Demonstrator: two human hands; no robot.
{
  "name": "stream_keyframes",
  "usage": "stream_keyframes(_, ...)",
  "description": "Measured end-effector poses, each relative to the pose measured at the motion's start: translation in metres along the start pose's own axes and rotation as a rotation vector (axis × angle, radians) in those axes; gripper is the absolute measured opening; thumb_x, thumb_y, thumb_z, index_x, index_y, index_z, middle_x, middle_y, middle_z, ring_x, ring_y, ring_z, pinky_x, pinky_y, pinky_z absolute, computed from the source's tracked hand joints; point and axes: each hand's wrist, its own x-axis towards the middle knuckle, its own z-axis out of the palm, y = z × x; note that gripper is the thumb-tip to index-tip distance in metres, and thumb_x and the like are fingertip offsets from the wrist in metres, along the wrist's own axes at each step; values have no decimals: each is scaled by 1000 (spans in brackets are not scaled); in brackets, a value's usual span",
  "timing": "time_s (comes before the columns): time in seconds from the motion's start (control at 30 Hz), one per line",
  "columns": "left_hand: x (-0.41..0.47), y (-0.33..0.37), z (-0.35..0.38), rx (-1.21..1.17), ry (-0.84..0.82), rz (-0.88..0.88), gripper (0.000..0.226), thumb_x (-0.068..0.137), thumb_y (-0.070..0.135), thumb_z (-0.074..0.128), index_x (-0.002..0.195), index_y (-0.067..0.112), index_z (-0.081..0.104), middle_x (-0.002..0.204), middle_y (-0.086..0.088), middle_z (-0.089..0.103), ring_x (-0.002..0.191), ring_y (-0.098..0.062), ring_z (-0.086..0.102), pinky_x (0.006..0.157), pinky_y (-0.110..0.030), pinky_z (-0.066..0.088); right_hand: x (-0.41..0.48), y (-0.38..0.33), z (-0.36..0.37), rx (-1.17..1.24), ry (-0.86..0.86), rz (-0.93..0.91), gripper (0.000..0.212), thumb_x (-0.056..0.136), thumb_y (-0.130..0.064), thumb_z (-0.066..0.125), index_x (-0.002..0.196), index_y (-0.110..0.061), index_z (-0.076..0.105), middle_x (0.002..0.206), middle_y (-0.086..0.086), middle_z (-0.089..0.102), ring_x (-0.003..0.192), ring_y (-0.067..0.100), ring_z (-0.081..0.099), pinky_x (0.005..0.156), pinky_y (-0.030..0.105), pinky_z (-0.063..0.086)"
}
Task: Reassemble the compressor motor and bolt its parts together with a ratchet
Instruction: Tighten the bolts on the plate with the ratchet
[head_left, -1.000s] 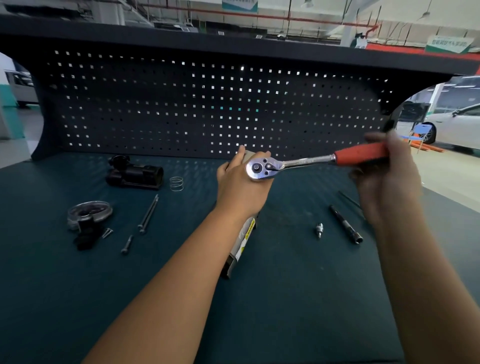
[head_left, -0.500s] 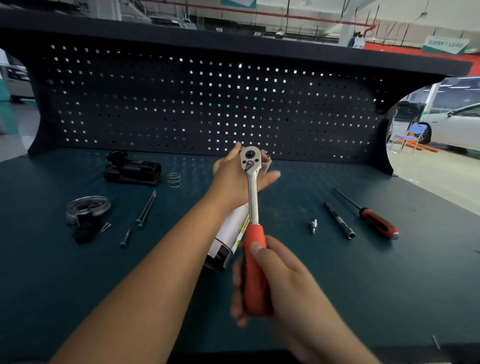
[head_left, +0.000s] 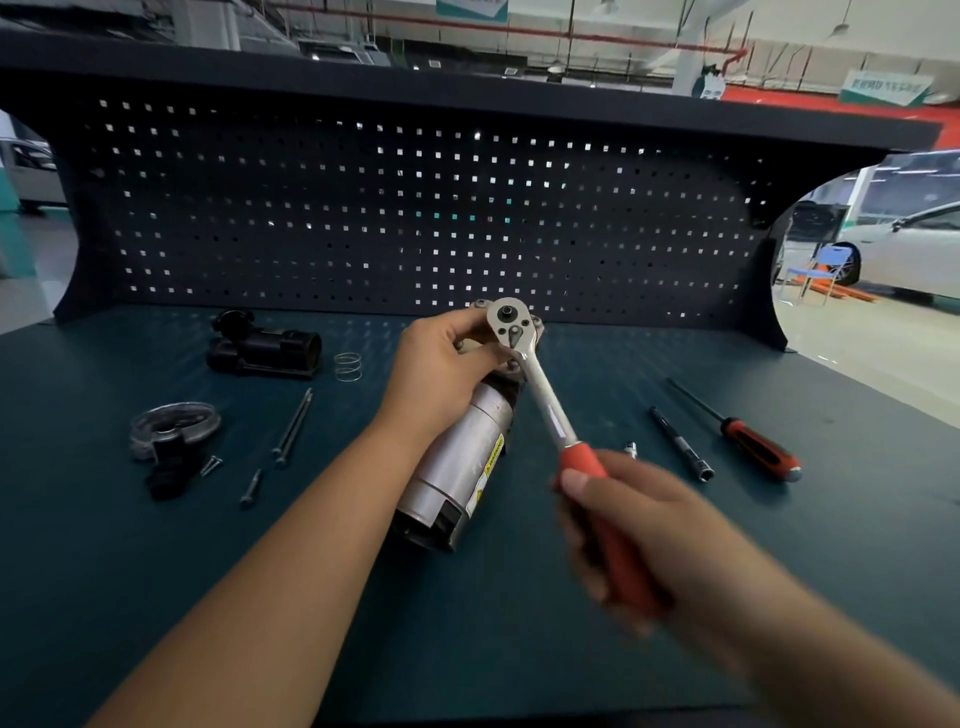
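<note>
the fingers (head_left: 470, 332) of the left hand (head_left: 441, 374) are curled round the far, raised end of the compressor motor (head_left: 462, 467), gripping its end cap. the right hand (head_left: 639, 535), blurred, has its fingers wrapped tight round the red grip of the ratchet (head_left: 543, 400), with the thumb laid along the handle. from that grip the chrome shank runs up and away to the left hand. the round ratchet head sits on the motor's end, right beside the left fingertips. whatever it is seated on is hidden beneath it.

the motor is a silver cylinder with a yellow warning label. it lies tilted between the two forearms, and its near end looks to rest on the dark green counter (head_left: 156, 597).

just past the right knuckles lies a small metal fitting (head_left: 630, 449). farther right lie a dark extension bar (head_left: 680, 441) and then a screwdriver (head_left: 748, 439) with a red-and-black handle, each apart from the next.

to the left of the left wrist, two long bolts (head_left: 294, 426) lie side by side. a short bolt (head_left: 251, 488) and a pair of small screws (head_left: 210, 465) lie nearer the person. beyond the bolts sit a wire spring (head_left: 347, 366) and, just beside it, a black housing (head_left: 265, 351). farthest left is a round metal plate (head_left: 174, 423) with a black part touching its near edge.

behind both hands rises a dark pegboard (head_left: 415, 208). past its right edge stand a blue chair (head_left: 821, 270) and a white car (head_left: 909, 249).
</note>
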Motion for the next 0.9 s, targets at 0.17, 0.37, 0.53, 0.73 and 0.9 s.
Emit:
stream_keyframes(0.17, 3, 2, -1, -16, -47, 14, 25, 78, 7, 72, 89, 30, 72, 76, 21, 71, 74, 6, 63, 74, -10, 46, 30, -80, -75, -883, -33, 71, 31, 57, -37, 78, 73, -16, 61, 50, 4, 55, 37, 15, 48, 34, 20, 37)
stream_keyframes(0.37, 9, 3, 5, -23, -45, -28, 15, 79, 8, 73, 86, 21, 72, 66, 17, 68, 63, 10, 58, 66, -5, 42, 107, -146, -108, -1655, 154, -256, 21, 82, -28, 72, 102, -22, 67, 88, -6, 64, 86, 15, 56, 78, 30, 40)
stream_keyframes(0.53, 7, -1, 4, -20, -24, -45, 14, 81, 10, 71, 94, 3, 71, 84, -9, 72, 63, 4, 62, 66, -6, 45, 115, -144, -104, -1739, 139, -331, 27, 88, -26, 65, 114, -20, 62, 101, -3, 64, 97, 22, 55, 90, 36, 40)
stream_keyframes(0.73, 2, -1, 4, -60, -76, -38, 14, 82, 6, 69, 92, 15, 72, 86, 4, 73, 80, -6, 66, 79, -17, 51, 50, -115, -92, -1651, -19, -193, 22, 74, -48, 70, 69, -32, 55, 63, -25, 57, 53, -2, 52, 52, 15, 37)
stream_keyframes(0.9, -4, -2, 7, -49, -17, -21, 22, 83, 6, 68, 86, 29, 69, 83, 10, 72, 79, -5, 67, 77, -15, 51, 26, -64, -44, -1137, 7, -121, 33, 75, -43, 68, 70, -13, 55, 54, 0, 56, 48, 9, 52, 53, 31, 47)
